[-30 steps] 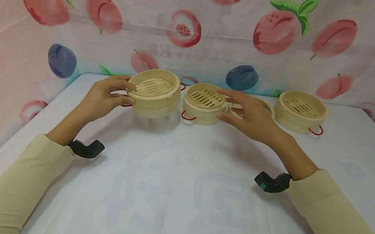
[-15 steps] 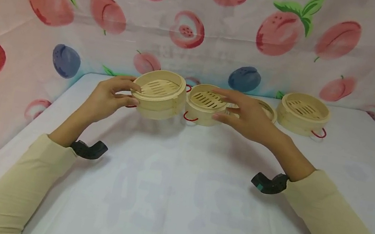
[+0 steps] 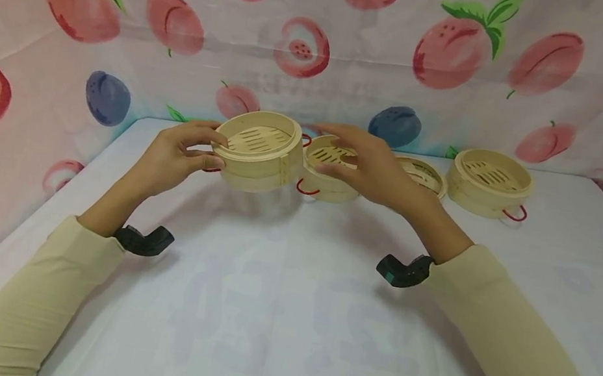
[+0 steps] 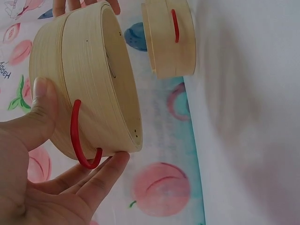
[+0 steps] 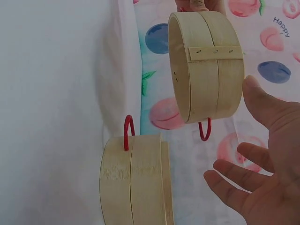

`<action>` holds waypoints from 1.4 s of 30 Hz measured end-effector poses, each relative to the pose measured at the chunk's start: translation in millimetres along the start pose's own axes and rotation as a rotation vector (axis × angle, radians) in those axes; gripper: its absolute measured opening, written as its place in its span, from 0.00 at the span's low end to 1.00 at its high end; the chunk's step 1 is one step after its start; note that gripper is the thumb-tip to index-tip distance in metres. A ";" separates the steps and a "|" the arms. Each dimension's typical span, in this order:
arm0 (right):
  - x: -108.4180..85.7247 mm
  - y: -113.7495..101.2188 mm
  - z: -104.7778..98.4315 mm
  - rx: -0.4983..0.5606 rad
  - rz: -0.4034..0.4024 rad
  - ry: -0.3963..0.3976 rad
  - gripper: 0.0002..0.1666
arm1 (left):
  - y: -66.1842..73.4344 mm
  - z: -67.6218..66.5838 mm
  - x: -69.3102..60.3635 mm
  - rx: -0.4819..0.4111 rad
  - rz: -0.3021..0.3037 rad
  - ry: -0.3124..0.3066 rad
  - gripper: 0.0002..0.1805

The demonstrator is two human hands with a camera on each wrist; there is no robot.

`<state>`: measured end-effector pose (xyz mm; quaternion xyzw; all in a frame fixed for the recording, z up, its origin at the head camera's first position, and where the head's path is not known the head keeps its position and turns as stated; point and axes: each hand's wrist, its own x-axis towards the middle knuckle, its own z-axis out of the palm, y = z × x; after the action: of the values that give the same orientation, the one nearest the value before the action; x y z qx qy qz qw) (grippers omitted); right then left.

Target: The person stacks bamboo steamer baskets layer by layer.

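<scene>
Bamboo steamer (image 3: 257, 171) first, head view: off the worktop (image 3: 258, 312), tilted, shadow below it, near the far edge and left of centre. Left hand (image 3: 172, 151) pinches it at its left side, thumb below the rim, fingers at the rim, so the bulk sticks out to the right of the grip; slatted floor shows inside. Right hand (image 3: 372, 168) has fingers apart, in front of the second steamer (image 3: 331, 189), fingertips toward the held one's right side; contact unclear from here. Second steamer stands near the far edge, slats partly visible past the fingers. Third steamer (image 3: 427, 176) sits right of it, partly behind the right hand, contents hard to make out. Fourth steamer (image 3: 485, 201) stands toward the far right corner, slatted floor inside, red handle (image 3: 516, 214) on its near side. Left wrist view: left thumb on one side, fingers on the other, a red loop handle (image 4: 77, 136) between them; steamer's hollow side faces the worktop. Another hand's fingertips show at its top edge. Right wrist view: right hand spread, thumb tip right at the held steamer's edge, touch can't be told; other fingers clear of it. Standing steamer (image 5: 136, 183) below, inside hidden.
</scene>
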<state>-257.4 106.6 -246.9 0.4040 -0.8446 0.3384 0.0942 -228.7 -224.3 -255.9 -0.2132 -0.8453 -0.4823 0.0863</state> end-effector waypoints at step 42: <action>-38.7 -12.8 -24.6 0.084 -0.051 -0.101 0.32 | 33.7 34.0 -7.4 -0.279 0.231 -0.219 0.12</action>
<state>-225.2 140.8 -238.8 0.4454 -0.8229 0.3501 0.0429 -205.1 -182.5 -249.9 -0.3696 -0.7447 -0.5554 0.0184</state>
